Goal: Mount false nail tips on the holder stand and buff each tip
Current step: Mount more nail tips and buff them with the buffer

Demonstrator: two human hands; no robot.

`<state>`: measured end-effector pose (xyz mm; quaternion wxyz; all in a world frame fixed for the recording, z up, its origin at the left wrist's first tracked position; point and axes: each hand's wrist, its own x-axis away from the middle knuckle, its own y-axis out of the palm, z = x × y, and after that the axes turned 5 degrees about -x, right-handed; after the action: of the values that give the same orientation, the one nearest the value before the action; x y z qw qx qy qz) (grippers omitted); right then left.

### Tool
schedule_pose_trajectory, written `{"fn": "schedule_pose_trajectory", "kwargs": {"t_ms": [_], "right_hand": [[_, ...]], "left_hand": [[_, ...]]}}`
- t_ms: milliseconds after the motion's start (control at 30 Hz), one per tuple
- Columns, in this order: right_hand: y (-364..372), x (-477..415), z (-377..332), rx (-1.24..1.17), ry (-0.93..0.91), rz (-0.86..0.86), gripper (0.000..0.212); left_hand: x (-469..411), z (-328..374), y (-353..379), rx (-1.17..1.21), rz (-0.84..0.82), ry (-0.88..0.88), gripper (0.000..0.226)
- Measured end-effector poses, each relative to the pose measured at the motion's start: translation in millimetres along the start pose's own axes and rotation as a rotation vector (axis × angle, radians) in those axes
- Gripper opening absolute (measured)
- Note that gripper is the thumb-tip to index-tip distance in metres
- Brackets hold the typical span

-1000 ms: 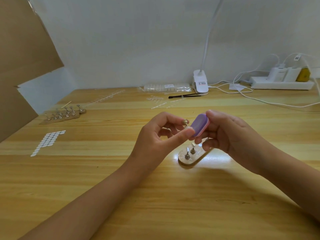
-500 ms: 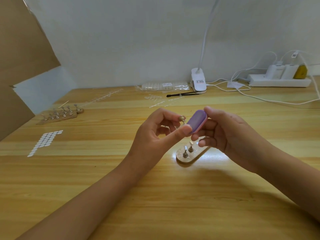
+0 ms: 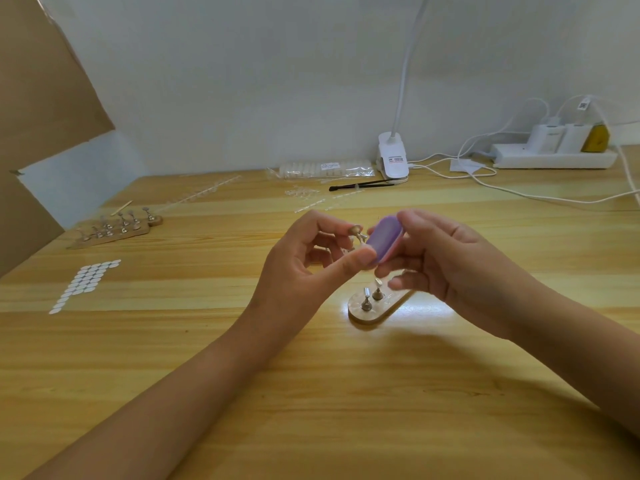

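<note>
Tabletop [image 3: 173,341]: left grip [image 3: 301,271] pinches peg [image 3: 355,232], right grip [image 3: 446,261] buffer [image 3: 382,237].

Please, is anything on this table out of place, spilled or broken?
Nothing looks broken or spilled. Only some clear strips lie scattered, at different angles, in front of the bag at the back of the table.

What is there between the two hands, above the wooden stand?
In the head view, a small metal holder peg pinched by the left hand and a purple buffing block gripped by the right hand.
</note>
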<state>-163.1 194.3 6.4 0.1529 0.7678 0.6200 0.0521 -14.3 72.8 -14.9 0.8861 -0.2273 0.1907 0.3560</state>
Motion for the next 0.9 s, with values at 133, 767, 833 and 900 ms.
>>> {"fn": "schedule_pose_trajectory", "kwargs": {"t_ms": [133, 767, 833, 900], "right_hand": [[2.0, -0.1, 0.8, -0.006, -0.032, 0.04, 0.032], [-3.9, -3.5, -8.5, -0.114, -0.081, 0.097, 0.041], [-7.9, -5.0, -11.3, -0.136, -0.11, 0.157, 0.04], [-8.7, -5.0, -11.2, -0.079, -0.044, 0.141, 0.039]], "left_hand": [[0.3, 1.6, -0.6, -0.008, 0.016, -0.005, 0.02], [1.6, 3.4, -0.5, -0.031, 0.039, 0.023, 0.021], [1.1, 4.0, -1.2, -0.028, 0.048, 0.029, 0.02], [1.3, 4.7, -0.8, -0.023, 0.051, 0.034, 0.018]]}}
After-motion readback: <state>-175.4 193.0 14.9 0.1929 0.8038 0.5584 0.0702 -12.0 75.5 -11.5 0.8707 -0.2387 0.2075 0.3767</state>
